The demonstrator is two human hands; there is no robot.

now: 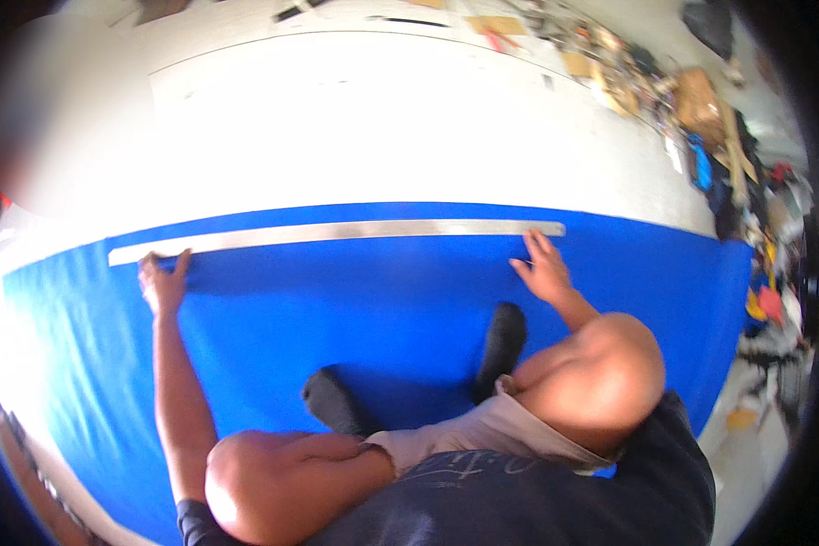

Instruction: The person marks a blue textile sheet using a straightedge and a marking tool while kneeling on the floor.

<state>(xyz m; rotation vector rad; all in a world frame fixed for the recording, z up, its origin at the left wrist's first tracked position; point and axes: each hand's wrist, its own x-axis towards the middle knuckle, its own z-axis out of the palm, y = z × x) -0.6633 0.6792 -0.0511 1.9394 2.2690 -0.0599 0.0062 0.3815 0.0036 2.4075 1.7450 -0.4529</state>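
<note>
A long, flat metal straightedge (337,233) lies across a blue cloth (409,332), close to the cloth's far edge. At its left end my left hand (164,284) touches the near edge, thumb and fingers spread apart. My right hand (550,273) is at the right end, its fingers stretched out with the tips against the strip and the thumb apart. Neither hand wraps around the straightedge. I sit on the cloth with bent knees, my feet in dark socks (502,341) resting on it.
Beyond the cloth stretches a bright white floor (364,127). Along the right side lies clutter, including a brown bag (699,105) and a blue item (699,164). Scraps and tools (496,32) lie at the far edge. The upper left is blurred.
</note>
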